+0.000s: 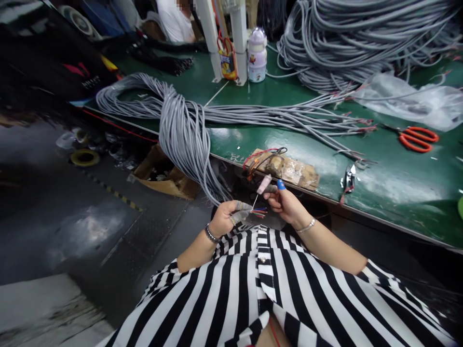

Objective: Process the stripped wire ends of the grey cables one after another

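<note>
My left hand (229, 217), with grey wrappings on its fingers, is closed on the end of a cable. Several thin coloured wires (259, 212) fan out from its fingertips to the right. A white strand (255, 201) runs up from there towards a small pale pink block (264, 184). Beside that block is my right hand (284, 202), fingers curled together, with blue on the thumb tip and a dark wrapping on one finger. What those fingers pinch is hidden. Just behind, a taped wooden block (296, 173) with red and black leads (265, 156) sits at the bench edge.
A grey cable bundle (184, 130) lies across the green bench (394, 188) and droops over its edge. Orange-handled scissors (419, 139), small cutters (349, 179), a plastic bag (415, 103), a bottle (257, 55) and a large cable coil (347, 38) are there. A cardboard box (168, 178) stands below.
</note>
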Available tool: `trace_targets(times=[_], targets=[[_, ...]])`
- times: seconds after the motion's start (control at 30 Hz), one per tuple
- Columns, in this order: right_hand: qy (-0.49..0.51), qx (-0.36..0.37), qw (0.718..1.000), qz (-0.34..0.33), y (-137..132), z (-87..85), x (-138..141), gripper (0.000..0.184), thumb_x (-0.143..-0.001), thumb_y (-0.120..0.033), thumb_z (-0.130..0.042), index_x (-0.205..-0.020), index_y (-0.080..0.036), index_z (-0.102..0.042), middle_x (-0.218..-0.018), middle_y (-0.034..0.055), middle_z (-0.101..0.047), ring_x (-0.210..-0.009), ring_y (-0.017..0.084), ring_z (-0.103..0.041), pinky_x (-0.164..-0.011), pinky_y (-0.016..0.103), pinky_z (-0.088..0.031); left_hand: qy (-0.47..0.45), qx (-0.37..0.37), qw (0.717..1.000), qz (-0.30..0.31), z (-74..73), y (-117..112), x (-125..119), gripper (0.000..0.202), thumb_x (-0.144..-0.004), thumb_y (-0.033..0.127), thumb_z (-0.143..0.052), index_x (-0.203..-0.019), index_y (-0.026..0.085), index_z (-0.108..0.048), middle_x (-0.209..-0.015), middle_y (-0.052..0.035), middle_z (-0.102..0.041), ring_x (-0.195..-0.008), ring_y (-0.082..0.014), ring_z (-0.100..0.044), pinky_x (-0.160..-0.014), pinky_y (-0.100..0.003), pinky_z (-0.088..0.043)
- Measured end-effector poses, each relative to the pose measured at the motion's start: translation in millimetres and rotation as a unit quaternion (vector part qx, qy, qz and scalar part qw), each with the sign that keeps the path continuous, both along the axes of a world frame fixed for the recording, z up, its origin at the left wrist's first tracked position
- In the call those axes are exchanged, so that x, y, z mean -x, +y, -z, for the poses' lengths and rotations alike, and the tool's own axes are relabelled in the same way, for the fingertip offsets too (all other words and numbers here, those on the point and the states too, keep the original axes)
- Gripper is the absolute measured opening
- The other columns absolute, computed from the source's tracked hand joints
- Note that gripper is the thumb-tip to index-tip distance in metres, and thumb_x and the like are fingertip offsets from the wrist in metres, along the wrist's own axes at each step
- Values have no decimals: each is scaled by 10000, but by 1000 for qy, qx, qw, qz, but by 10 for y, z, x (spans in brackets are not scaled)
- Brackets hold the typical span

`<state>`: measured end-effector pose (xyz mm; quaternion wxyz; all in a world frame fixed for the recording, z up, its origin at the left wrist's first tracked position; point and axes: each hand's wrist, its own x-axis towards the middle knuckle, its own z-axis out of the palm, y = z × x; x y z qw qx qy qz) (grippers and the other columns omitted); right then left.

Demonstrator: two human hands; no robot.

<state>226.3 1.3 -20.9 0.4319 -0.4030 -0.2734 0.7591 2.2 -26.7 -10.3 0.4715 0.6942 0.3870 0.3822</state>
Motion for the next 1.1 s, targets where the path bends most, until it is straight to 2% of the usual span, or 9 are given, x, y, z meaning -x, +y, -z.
trace_targets(times=[0.13, 0.23, 0.3, 0.4, 0.57, 0.73, 0.83, 0.97, 1.1], targets=[[0, -14, 1000, -20, 72, -100, 33, 617, -713, -760, -609, -754, -145, -596, -643, -12, -544, -413, 14, -179, -372, 172, -50, -38, 21, 999, -27, 54, 61, -33, 317, -845, 419, -669, -937, 126, -747, -706, -57, -698, -600, -114, -617, -594, -210, -513], [8, -27, 999, -23, 117, -157, 83, 556, -688, -692, -694, -768, -153, -588, -606, -42, -486, -426, 16, -194, -383, 169, -64, -56, 32, 997, -37, 78, 143, -87, 343, -836, 439, -676, -953, 124, -747, -668, -45, -680, -589, -111, -602, -581, -207, -504], [7, -36, 999, -19, 126, -154, 120, 523, -675, -650, -735, -749, -158, -574, -551, -68, -404, -432, 22, -188, -391, 172, -76, -62, 32, 997, -40, 77, 194, -133, 343, -825, 441, -689, -944, 124, -748, -661, -41, -677, -586, -109, -594, -577, -207, -497], [2, -54, 999, -7, 113, -82, 169, 546, -702, -695, -681, -738, -158, -582, -510, -75, -346, -436, 37, -205, -394, 180, -90, -72, 31, 996, -42, 68, 245, -190, 341, -811, 443, -704, -921, 124, -747, -652, -37, -675, -575, -106, -584, -569, -209, -486], [0, -93, 995, 47, 110, 58, 223, 590, -738, -741, -604, -717, -152, -606, -495, -54, -377, -435, 50, -253, -386, 185, -124, -83, 40, 995, -34, 103, 293, -212, 345, -813, 452, -700, -913, 125, -742, -648, -30, -667, -588, -104, -577, -594, -215, -482], [70, -35, 997, 23, 174, 56, 248, 574, -674, -692, -711, -798, -135, -649, -546, -43, -458, -436, 30, -221, -371, 165, -113, -90, 63, 994, -17, 168, 335, -221, 393, -780, 505, -715, -857, 120, -733, -633, -32, -656, -592, -112, -581, -606, -225, -479], [94, -30, 994, 38, 206, 60, 261, 559, -629, -652, -775, -771, -128, -644, -509, -59, -430, -426, 18, -214, -369, 147, -129, -91, 77, 993, -15, 195, 349, -235, 402, -757, 514, -731, -822, 117, -722, -637, -35, -661, -582, -109, -580, -594, -222, -475], [86, -37, 994, 53, 217, 97, 287, 551, -675, -672, -731, -777, -139, -637, -472, -65, -413, -402, 26, -224, -360, 155, -165, -83, 92, 992, -9, 220, 355, -251, 395, -750, 502, -739, -813, 113, -714, -637, -34, -659, -577, -106, -577, -583, -219, -474], [99, -18, 994, 47, 181, 121, 288, 579, -657, -716, -707, -750, -157, -591, -508, -52, -444, -409, 35, -219, -358, 174, -118, -96, 105, 990, -3, 240, 306, -240, 391, -767, 492, -731, -857, 112, -720, -636, -35, -656, -570, -101, -568, -587, -217, -475]])
